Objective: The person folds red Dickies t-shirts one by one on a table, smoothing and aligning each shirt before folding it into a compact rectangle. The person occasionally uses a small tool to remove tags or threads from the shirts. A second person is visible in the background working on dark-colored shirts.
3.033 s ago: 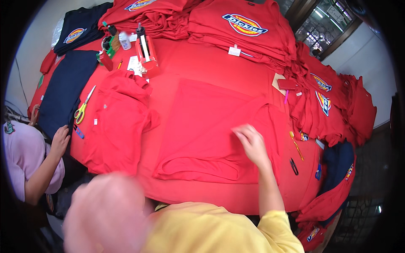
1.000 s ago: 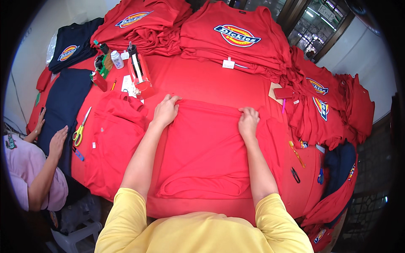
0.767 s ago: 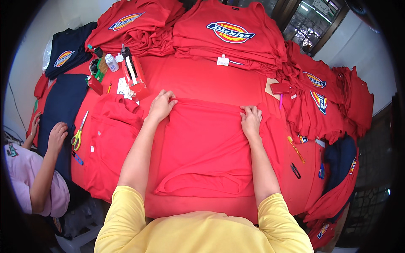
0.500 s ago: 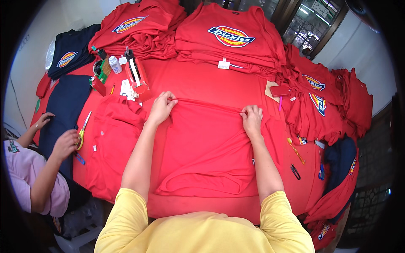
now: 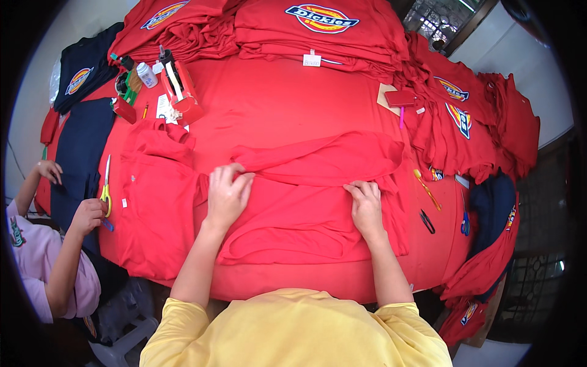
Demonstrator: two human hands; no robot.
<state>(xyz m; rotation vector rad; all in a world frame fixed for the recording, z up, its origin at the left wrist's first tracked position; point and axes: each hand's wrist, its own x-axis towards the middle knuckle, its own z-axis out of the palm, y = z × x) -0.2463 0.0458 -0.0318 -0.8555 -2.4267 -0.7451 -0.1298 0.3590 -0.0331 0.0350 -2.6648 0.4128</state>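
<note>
A red t-shirt [image 5: 306, 208] lies flat on the red-covered table [image 5: 269, 104] in front of me, its top part folded down toward me. My left hand [image 5: 227, 192] pinches the folded edge on the left side. My right hand [image 5: 365, 205] grips the same fold on the right side. Both forearms reach in from my yellow sleeves at the bottom.
Stacks of red printed shirts [image 5: 318, 24] line the far and right edges. A folded red shirt [image 5: 153, 202] lies at my left. A red tool box [image 5: 180, 92], bottles, yellow scissors [image 5: 106, 189] and dark blue shirts [image 5: 79, 147] sit left, where another person's hand [image 5: 85, 214] rests.
My hands have pulled the shirt's top edge back toward me, folding it over. The person at the left moved a hand to the scissors.
</note>
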